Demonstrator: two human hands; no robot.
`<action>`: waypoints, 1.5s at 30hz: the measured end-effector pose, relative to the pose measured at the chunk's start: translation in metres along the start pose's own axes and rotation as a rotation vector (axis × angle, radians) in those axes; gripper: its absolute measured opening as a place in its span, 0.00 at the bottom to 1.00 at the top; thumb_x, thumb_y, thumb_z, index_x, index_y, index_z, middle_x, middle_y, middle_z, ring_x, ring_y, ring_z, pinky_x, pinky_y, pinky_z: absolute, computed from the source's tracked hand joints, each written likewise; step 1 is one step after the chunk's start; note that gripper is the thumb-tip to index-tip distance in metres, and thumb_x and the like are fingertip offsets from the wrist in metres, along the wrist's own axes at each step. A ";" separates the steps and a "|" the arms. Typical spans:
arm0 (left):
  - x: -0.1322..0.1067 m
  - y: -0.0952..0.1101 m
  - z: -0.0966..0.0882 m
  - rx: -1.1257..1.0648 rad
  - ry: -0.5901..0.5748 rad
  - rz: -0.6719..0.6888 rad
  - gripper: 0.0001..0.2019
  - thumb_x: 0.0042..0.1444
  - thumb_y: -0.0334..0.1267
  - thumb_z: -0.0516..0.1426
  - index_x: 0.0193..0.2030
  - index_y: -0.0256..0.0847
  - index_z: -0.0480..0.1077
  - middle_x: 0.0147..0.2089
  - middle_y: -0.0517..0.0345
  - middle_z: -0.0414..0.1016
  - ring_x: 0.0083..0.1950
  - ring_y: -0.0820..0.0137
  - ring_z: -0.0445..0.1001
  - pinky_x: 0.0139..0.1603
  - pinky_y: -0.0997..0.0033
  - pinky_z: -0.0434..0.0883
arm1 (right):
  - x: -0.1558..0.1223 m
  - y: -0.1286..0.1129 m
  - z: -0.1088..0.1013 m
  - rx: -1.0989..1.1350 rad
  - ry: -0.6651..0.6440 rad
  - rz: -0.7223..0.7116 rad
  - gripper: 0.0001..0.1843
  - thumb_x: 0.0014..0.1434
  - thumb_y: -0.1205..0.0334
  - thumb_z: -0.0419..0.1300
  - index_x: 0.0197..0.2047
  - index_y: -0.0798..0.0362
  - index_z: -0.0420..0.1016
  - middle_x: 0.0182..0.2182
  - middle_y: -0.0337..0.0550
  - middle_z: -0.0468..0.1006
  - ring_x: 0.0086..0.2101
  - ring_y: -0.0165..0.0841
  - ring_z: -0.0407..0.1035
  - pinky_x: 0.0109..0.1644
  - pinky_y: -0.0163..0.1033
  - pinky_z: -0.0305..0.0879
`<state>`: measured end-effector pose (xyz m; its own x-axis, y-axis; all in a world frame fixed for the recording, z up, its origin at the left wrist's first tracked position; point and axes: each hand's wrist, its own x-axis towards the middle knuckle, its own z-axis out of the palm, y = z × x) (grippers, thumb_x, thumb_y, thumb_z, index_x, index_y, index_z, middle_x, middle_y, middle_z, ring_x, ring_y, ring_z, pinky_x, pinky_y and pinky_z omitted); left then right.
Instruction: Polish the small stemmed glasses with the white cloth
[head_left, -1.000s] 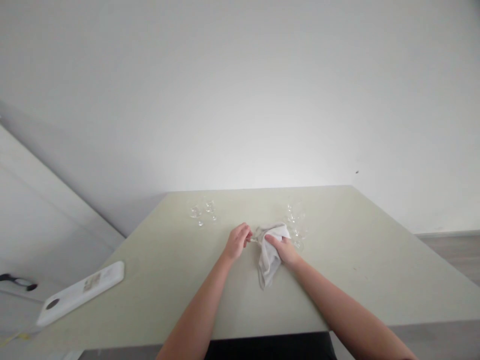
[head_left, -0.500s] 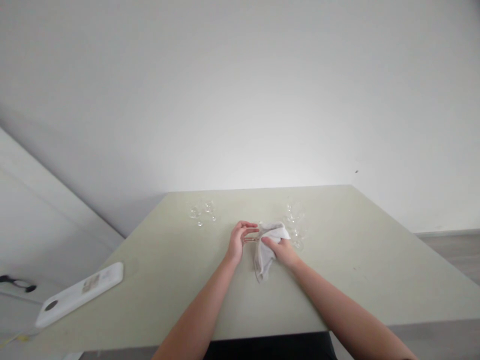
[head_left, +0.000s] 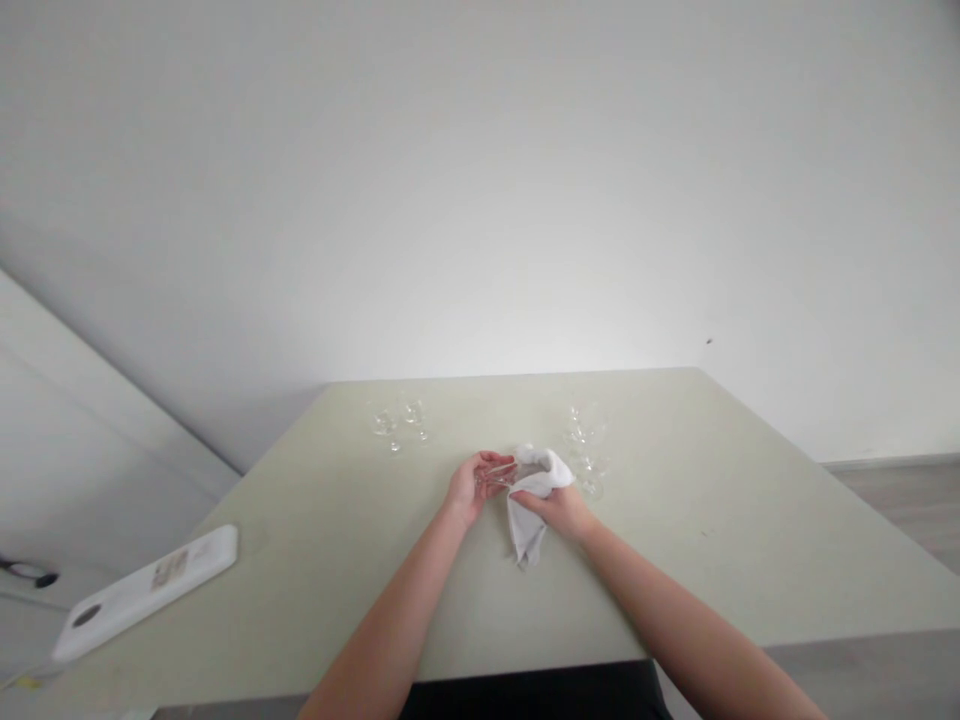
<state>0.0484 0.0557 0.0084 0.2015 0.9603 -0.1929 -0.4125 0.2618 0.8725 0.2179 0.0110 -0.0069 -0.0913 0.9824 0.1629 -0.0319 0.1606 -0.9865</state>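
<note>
My left hand (head_left: 474,484) curls around the foot and stem of a clear stemmed glass (head_left: 501,472) held sideways above the table. My right hand (head_left: 559,507) grips a white cloth (head_left: 529,510) that wraps the bowl of that glass; the cloth's tail hangs down to the tabletop. The bowl itself is hidden inside the cloth. Two clear glasses (head_left: 397,423) stand to the far left of my hands. A few more glasses (head_left: 586,447) stand just right of the cloth.
The pale green table (head_left: 720,520) ends at a white wall behind. A white cutting board (head_left: 146,592) with a hole lies at the table's left edge. Grey floor shows at the right.
My left hand has turned palm up, now cupping the glass's foot. My right hand and the cloth shifted slightly lower and twisted around the glass.
</note>
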 end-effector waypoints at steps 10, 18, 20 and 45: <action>-0.016 0.009 0.002 0.220 -0.180 0.331 0.08 0.53 0.40 0.57 0.35 0.38 0.71 0.45 0.48 0.79 0.44 0.58 0.81 0.43 0.61 0.75 | 0.000 0.001 -0.001 0.207 0.036 0.219 0.18 0.50 0.48 0.68 0.40 0.50 0.77 0.36 0.44 0.81 0.36 0.39 0.75 0.42 0.44 0.71; -0.010 0.003 0.002 0.158 -0.115 0.328 0.12 0.54 0.45 0.58 0.39 0.40 0.69 0.47 0.48 0.79 0.43 0.59 0.81 0.39 0.64 0.75 | 0.006 0.007 0.003 0.231 0.108 0.171 0.20 0.48 0.48 0.69 0.39 0.51 0.76 0.34 0.44 0.82 0.34 0.39 0.75 0.40 0.42 0.71; -0.017 0.005 0.002 0.319 -0.200 0.512 0.13 0.55 0.47 0.59 0.39 0.39 0.71 0.48 0.46 0.78 0.45 0.59 0.79 0.41 0.65 0.75 | 0.007 0.006 0.005 0.351 0.167 0.274 0.21 0.51 0.43 0.65 0.39 0.52 0.75 0.35 0.46 0.82 0.33 0.40 0.76 0.38 0.42 0.72; 0.003 0.008 -0.001 0.179 0.010 0.040 0.13 0.52 0.48 0.55 0.31 0.38 0.68 0.35 0.50 0.79 0.27 0.69 0.77 0.15 0.79 0.43 | 0.004 0.012 -0.004 -0.004 -0.027 0.007 0.26 0.41 0.53 0.74 0.42 0.52 0.73 0.33 0.40 0.79 0.34 0.36 0.73 0.40 0.40 0.70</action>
<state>0.0446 0.0607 0.0141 0.1793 0.9707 -0.1603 -0.2549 0.2032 0.9454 0.2209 0.0168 -0.0181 -0.1186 0.9806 0.1563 -0.0272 0.1542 -0.9877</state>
